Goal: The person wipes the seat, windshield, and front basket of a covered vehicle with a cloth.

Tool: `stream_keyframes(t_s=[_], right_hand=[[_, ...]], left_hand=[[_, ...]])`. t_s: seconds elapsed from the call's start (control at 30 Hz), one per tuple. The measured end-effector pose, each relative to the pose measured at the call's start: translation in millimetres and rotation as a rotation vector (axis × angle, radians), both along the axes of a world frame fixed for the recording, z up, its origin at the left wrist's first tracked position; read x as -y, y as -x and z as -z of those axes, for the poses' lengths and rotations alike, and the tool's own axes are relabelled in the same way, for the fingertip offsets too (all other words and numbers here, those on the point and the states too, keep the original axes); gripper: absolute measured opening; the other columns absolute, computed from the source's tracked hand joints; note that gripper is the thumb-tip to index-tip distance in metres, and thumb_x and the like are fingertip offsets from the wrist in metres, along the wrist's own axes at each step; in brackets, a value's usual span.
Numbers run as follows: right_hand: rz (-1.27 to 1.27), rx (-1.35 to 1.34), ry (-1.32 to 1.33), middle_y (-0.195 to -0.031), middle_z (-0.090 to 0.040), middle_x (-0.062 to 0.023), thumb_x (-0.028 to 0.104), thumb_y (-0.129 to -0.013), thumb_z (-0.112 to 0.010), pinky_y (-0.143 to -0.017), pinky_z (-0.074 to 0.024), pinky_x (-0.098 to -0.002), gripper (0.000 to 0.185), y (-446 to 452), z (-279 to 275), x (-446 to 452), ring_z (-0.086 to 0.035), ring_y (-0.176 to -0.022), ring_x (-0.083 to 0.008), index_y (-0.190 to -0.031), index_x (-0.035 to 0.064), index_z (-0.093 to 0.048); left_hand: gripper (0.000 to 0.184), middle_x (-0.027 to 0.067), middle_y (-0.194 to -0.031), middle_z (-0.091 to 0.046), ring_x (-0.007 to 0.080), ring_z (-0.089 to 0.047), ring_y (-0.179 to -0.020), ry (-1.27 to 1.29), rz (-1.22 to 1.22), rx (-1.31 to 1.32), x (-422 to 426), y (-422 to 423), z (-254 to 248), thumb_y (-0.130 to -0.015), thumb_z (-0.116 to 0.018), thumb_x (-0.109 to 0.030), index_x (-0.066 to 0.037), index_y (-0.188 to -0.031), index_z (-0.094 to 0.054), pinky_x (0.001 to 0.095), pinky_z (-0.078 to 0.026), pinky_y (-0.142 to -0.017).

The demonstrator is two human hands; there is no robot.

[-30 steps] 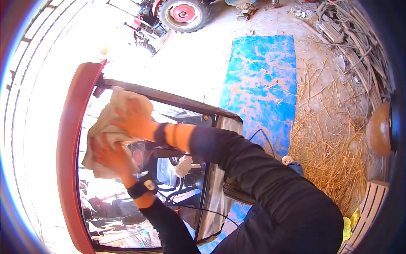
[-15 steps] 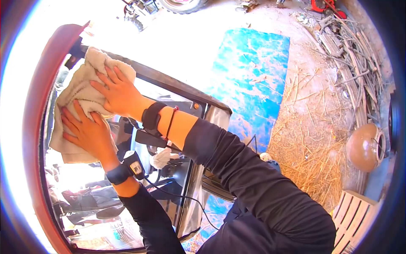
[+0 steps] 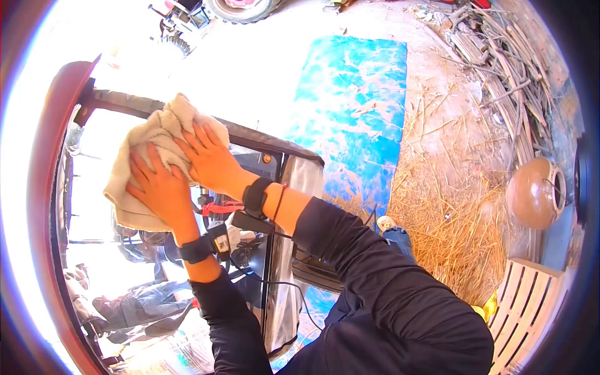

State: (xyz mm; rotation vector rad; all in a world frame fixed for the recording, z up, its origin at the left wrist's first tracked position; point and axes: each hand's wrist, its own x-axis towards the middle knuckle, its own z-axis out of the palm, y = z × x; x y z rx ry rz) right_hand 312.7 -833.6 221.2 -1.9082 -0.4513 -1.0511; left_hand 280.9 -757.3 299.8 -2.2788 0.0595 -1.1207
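Observation:
A cream towel [image 3: 134, 172] lies bunched against the glass pane [image 3: 94, 206] of a red-framed vehicle cab. My left hand [image 3: 164, 194] presses on the towel's lower part, fingers spread and flat. Just above and to the right, my right hand [image 3: 209, 156] also rests flat on the cloth with its fingers apart. Neither hand wraps around the towel. Black bands circle both wrists, and a small boxy device [image 3: 220, 242] with a cable sits at the left wrist.
The red frame [image 3: 40, 212] curves along the left; a dark bar [image 3: 256, 135] crosses at the top. A blue sheet [image 3: 353, 106] lies on the ground beside straw [image 3: 462, 244]. Stacked branches [image 3: 515, 81], a brown jar [image 3: 534, 194] and a slatted wooden piece [image 3: 522, 306] stand right.
Both hands have slid the towel rightward over the glass, away from the red frame, uncovering glass at the left. The view has shifted slightly too.

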Motion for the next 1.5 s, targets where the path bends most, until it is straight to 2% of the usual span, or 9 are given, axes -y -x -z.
stream_keyframes(t_s=[0.3, 0.5, 0.6, 0.8, 0.97, 1.1, 1.23, 1.33, 1.5], right_hand=[[0.07, -0.131, 0.103, -0.12, -0.039, -0.0156, 0.021, -0.073, -0.05, -0.099, -0.0167, -0.0477, 0.052, 28, 59, 28, -0.025, -0.119, -0.0367, -0.121, 0.0037, -0.038], [0.138, -0.207, 0.196, -0.103, -0.045, -0.0163, 0.015, -0.068, -0.054, -0.091, -0.0261, -0.0464, 0.049, 64, 111, 44, -0.037, -0.102, -0.0362, -0.112, -0.0019, -0.043], [-0.039, -0.414, 0.227, -0.103, -0.046, -0.0148, 0.019, -0.071, -0.052, -0.095, -0.0217, -0.0477, 0.045, 94, 125, 41, -0.034, -0.11, -0.0365, -0.112, 0.0005, -0.045], [0.01, -0.159, 0.267, -0.098, -0.046, -0.0129, 0.015, -0.062, -0.057, -0.093, -0.026, -0.0485, 0.04, 135, 157, 40, -0.037, -0.105, -0.0353, -0.1, 0.0033, -0.05], [-0.119, -0.233, 0.267, -0.108, -0.044, -0.0102, 0.014, -0.055, -0.061, -0.089, -0.0297, -0.0488, 0.041, 134, 154, 39, -0.037, -0.106, -0.0336, -0.095, 0.0091, -0.053], [-0.215, -0.32, 0.254, -0.103, -0.048, -0.0094, 0.015, -0.06, -0.058, -0.085, -0.0305, -0.0469, 0.029, 120, 123, 45, -0.043, -0.099, -0.0308, -0.089, 0.012, -0.056], [-0.158, -0.034, 0.122, -0.102, -0.049, -0.0056, 0.021, -0.051, -0.066, -0.078, -0.0343, -0.0416, 0.034, 84, 69, 8, -0.04, -0.1, -0.0256, -0.084, 0.0175, -0.059], [-0.139, -0.092, 0.064, -0.101, -0.05, -0.0047, 0.023, -0.05, -0.067, -0.077, -0.0349, -0.0413, 0.035, 68, 29, -9, -0.04, -0.102, -0.0248, -0.084, 0.0186, -0.06], [-0.399, -0.241, 0.139, -0.099, -0.05, -0.0027, 0.023, -0.049, -0.07, -0.077, -0.0369, -0.0417, 0.036, 55, 21, -5, -0.039, -0.103, -0.0234, -0.083, 0.019, -0.06]], left_hand=[[0.052, 0.0099, -0.13, -0.031, 0.0235, -0.032, -0.118, 0.111, 0.117, -0.231, 25, 22, 57, -0.073, -0.048, -0.023, -0.014, -0.122, -0.038, 0.0467, -0.021, -0.095], [0.058, 0.0085, -0.128, -0.034, 0.0238, -0.039, -0.11, 0.205, 0.151, -0.437, 31, 56, 112, -0.07, -0.055, -0.022, -0.014, -0.124, -0.035, 0.0407, -0.03, -0.086], [0.059, 0.0093, -0.128, -0.035, 0.025, -0.04, -0.109, 0.284, 0.081, -0.454, 25, 88, 146, -0.07, -0.054, -0.022, -0.014, -0.125, -0.034, 0.0394, -0.032, -0.086], [0.064, 0.01, -0.128, -0.036, 0.0301, -0.042, -0.108, 0.352, -0.03, -0.418, -5, 169, 199, -0.066, -0.056, -0.021, -0.013, -0.126, -0.034, 0.0427, -0.034, -0.085], [0.066, 0.0139, -0.127, -0.036, 0.0344, -0.039, -0.111, 0.32, 0.024, -0.446, -8, 186, 193, -0.063, -0.057, -0.018, -0.012, -0.125, -0.035, 0.0466, -0.031, -0.089], [0.061, 0.0158, -0.126, -0.036, 0.0347, -0.039, -0.111, 0.297, -0.08, -0.41, 1, 176, 186, -0.065, -0.054, -0.015, -0.011, -0.123, -0.036, 0.0466, -0.031, -0.09], [0.055, 0.0174, -0.125, -0.036, 0.0376, -0.037, -0.112, 0.399, 0.038, -0.091, -13, 139, 118, -0.068, -0.048, -0.013, -0.012, -0.122, -0.038, 0.0485, -0.027, -0.091], [0.052, 0.0178, -0.123, -0.038, 0.038, -0.037, -0.111, 0.194, -0.162, 0.002, -36, 125, 82, -0.069, -0.047, -0.016, -0.013, -0.12, -0.041, 0.0513, -0.027, -0.089], [0.046, 0.0171, -0.122, -0.041, 0.0374, -0.041, -0.108, 0.065, -0.006, 0.029, -47, 123, 78, -0.069, -0.046, -0.016, -0.013, -0.115, -0.048, 0.0511, -0.025, -0.09]])
